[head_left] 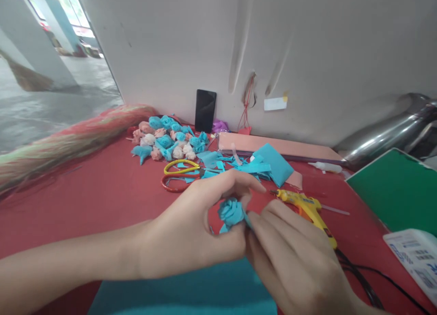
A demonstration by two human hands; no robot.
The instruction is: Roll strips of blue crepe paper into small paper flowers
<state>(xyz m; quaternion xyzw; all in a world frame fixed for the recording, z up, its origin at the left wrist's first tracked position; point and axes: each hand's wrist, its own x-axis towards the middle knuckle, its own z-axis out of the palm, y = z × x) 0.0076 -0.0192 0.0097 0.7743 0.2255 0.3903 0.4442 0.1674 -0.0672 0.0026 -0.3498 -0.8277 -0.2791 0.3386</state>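
Observation:
A blue crepe-paper rose [231, 212] is between my two hands above the table. My left hand [191, 224] curves around it, thumb and fingertips closed near its right side and base. My right hand [290, 256] pinches a blue paper edge at the right of the rose; its fingertips are partly hidden. Under my forearms lies a large blue paper sheet [191, 294]. Just beyond my left hand are scissors [180, 176] with one yellow and one red handle loop. Past my right hand lies a yellow glue gun [307, 208].
Several blue, pink and white paper flowers [165, 139] are piled at the back left. Blue paper scraps [252, 167], a phone [205, 110] leaning on the wall, and a small white bottle [326, 167] stand further back. A green board [399, 192] and black cable [362, 278] are at right.

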